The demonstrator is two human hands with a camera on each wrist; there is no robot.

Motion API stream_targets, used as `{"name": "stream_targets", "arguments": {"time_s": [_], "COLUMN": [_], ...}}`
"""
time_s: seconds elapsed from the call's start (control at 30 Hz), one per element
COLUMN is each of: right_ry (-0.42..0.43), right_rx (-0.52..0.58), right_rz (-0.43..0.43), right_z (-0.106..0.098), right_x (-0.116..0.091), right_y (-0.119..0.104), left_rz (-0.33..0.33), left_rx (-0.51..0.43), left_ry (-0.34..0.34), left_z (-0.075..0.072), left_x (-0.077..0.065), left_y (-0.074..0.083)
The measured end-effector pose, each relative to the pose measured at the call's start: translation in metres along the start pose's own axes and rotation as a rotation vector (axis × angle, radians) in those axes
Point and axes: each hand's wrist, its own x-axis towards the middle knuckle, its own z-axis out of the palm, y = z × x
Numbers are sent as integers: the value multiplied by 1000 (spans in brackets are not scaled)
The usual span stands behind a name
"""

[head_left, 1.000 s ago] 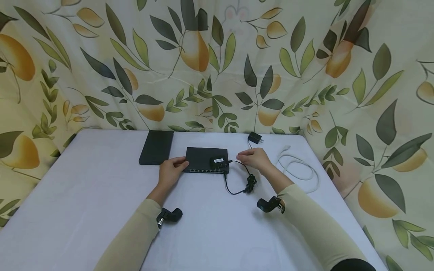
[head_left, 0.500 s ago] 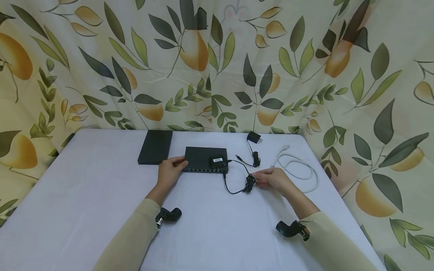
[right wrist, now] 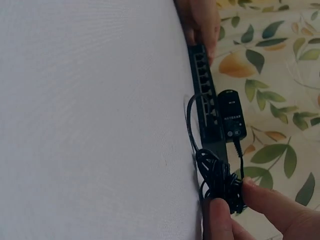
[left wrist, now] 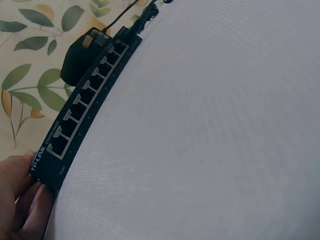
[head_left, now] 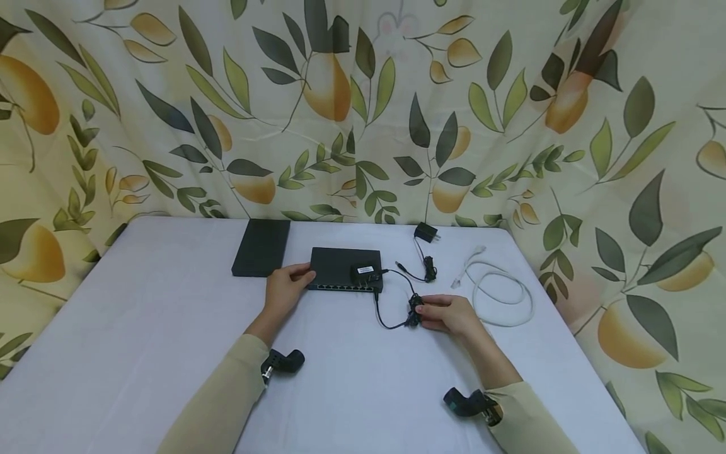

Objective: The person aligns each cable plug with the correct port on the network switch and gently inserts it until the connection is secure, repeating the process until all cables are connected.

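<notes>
My left hand grips the front left corner of a black TP-LINK Ethernet switch. In the left wrist view, the row of ports on the switch faces the camera. A black power adapter with a white label lies on top at its right end. The adapter's cord runs to a bundled coil, and from there a length leads back to the switch's front right corner; whether it is plugged in cannot be told. My right hand pinches that coil between thumb and fingers, clearly visible in the right wrist view.
A flat black box lies left of the switch. Behind, to the right, is a second black adapter with its bundled cord. A looped white network cable lies on the right of the white-covered table. A patterned curtain hangs behind.
My right hand left the second adapter's cord, came toward me and took hold of the coiled cord, shifting it slightly left. My left hand stays on the switch.
</notes>
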Motion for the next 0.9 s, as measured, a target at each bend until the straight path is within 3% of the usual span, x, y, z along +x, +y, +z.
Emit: {"name": "stream_targets", "arguments": {"time_s": [0.5,0.9], "right_ry": [36,89], "right_rx": [55,-1], "right_rz": [-37,-106], "right_z": [7,15], "right_x": [0,6], "right_y": [-1,-13], "left_rz": [-6,-3], "left_rx": [-3,1], "left_ry": [3,1], "left_z": [1,0], "left_x": [1,1], "left_y": [0,-1]}}
